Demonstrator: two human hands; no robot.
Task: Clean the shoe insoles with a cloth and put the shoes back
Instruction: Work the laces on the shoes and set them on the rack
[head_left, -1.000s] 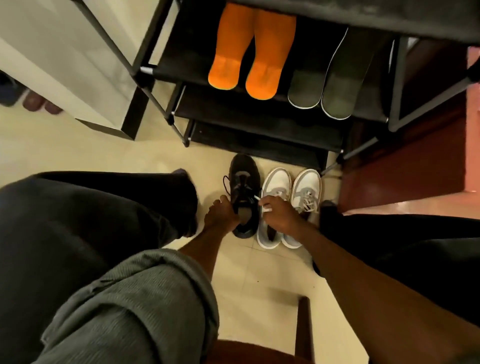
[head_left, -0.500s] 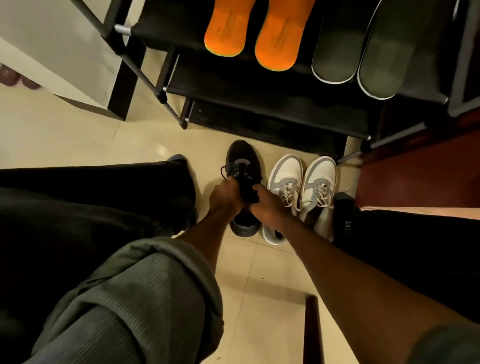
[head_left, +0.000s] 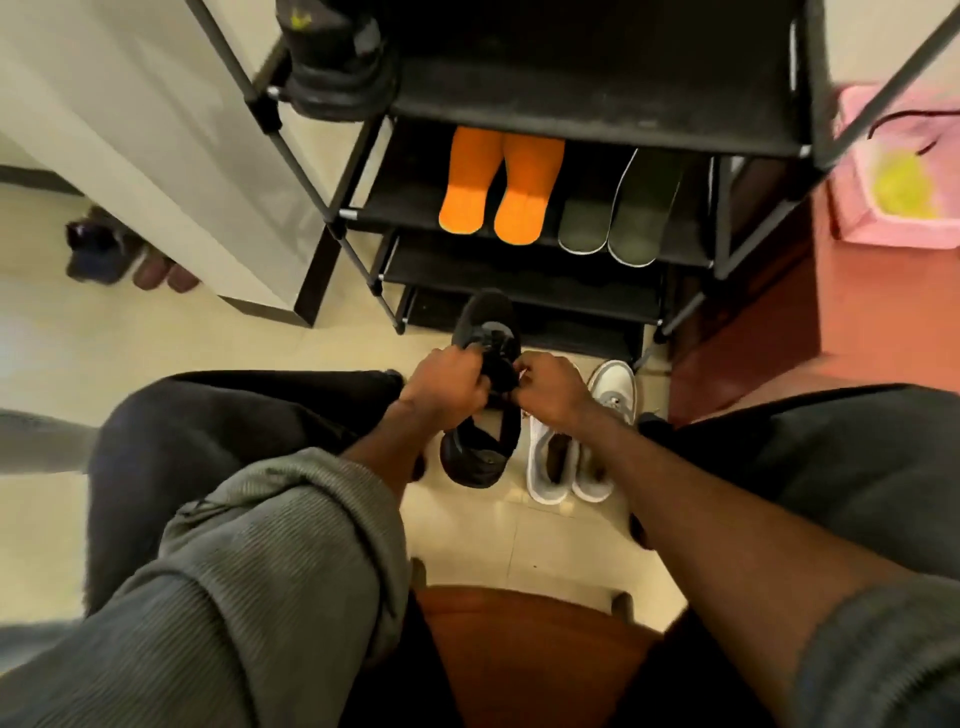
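A black sneaker (head_left: 480, 457) stands on the tiled floor in front of the shoe rack (head_left: 597, 98). My left hand (head_left: 447, 392) grips its left side at the tongue. My right hand (head_left: 553, 392) pinches the tongue or laces from the right. A pair of white sneakers (head_left: 571, 467) sits just right of it, partly hidden under my right wrist. On the rack's middle shelf lie two orange insoles (head_left: 493, 192) and two dark green insoles (head_left: 623, 213). No cloth is visible.
A dark shoe (head_left: 337, 62) sits on the rack's upper left. A pink tub (head_left: 857, 228) with something yellow stands at the right on a red-brown surface. A white cabinet (head_left: 156, 156) is at the left, more footwear (head_left: 130, 254) behind it. A wooden stool (head_left: 519, 654) lies below me.
Both hands have closed in on the black sneaker's tongue; a second earlier my right hand was at the white sneaker's laces. The camera has tilted up, showing more of the rack.
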